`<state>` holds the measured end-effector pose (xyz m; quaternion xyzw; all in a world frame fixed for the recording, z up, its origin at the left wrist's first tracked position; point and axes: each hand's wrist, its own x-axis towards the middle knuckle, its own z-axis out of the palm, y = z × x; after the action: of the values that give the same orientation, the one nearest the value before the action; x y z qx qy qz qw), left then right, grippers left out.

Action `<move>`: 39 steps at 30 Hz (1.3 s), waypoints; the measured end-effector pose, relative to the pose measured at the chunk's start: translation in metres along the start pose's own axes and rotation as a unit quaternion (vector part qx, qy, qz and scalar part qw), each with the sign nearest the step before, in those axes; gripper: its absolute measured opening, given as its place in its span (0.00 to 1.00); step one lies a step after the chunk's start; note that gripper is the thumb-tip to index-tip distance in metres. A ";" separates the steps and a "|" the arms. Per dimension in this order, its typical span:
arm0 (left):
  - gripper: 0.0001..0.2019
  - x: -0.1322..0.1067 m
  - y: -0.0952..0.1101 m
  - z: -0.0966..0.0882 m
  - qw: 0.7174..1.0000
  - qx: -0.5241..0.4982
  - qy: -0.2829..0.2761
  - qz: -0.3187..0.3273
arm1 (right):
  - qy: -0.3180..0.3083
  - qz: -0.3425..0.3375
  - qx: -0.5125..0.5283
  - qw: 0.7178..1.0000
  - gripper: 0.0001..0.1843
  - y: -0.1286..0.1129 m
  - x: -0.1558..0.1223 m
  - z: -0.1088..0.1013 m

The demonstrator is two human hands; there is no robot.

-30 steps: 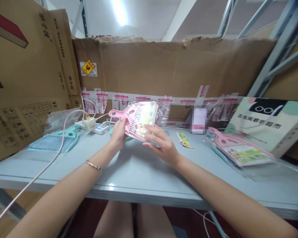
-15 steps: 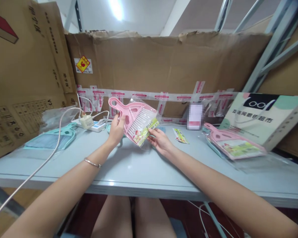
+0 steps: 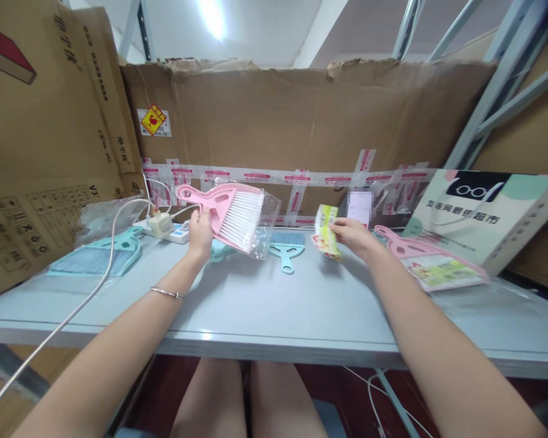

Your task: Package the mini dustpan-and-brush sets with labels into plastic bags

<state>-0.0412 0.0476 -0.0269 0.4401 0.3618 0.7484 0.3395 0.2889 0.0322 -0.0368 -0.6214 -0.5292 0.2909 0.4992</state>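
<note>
While the pink dustpan (image 3: 218, 213) is being held over the tabletop (image 3: 265, 304) by the left grip (image 3: 201, 235), some green-yellow cardstock (image 3: 328, 226) is being pinched in the right grip (image 3: 354, 236), kinda near the teal brush (image 3: 287, 243).

At right, a pale box (image 3: 442, 234) reads "互连网眼镜超市" below an eyeglasses logo (image 3: 477, 190); the left carton (image 3: 41, 128) shows "V3" near handling symbols (image 3: 16, 220); the far cardboard (image 3: 265, 115) bears a yellow diamond sign (image 3: 153, 120) with a red glass; print on the raised yellow-green card (image 3: 327, 231) is illegible.
</note>
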 end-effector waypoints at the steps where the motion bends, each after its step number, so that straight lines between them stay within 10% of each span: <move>1: 0.13 0.000 0.000 0.000 1.000 0.003 0.006 0.010 | 0.008 0.010 -0.039 0.999 0.07 0.007 0.007 -0.013; 8: 0.10 -0.010 0.001 0.005 1.000 0.009 -0.011 0.012 | 0.072 0.055 -0.187 0.978 0.13 0.030 0.017 -0.024; 12: 0.11 -0.015 0.000 0.008 1.000 -0.017 -0.023 -0.011 | 0.161 -0.126 -0.129 0.970 0.08 -0.001 -0.005 0.011; 16: 0.12 -0.022 0.000 0.012 0.999 -0.023 -0.031 -0.003 | -0.008 -0.210 0.104 0.972 0.14 -0.035 -0.038 0.060; 25: 0.15 -0.037 -0.001 0.020 0.997 -0.020 -0.078 0.006 | -0.166 -0.043 0.343 0.924 0.18 -0.034 -0.062 0.094; 39: 0.19 -0.035 0.019 0.015 0.966 0.006 -0.198 -0.166 | -0.138 0.042 0.409 0.901 0.17 -0.022 -0.055 0.095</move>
<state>-0.0184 0.0129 -0.0201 0.5149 0.3601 0.5774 0.5214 0.1817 0.0089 -0.0570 -0.3374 -0.4005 0.5854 0.6189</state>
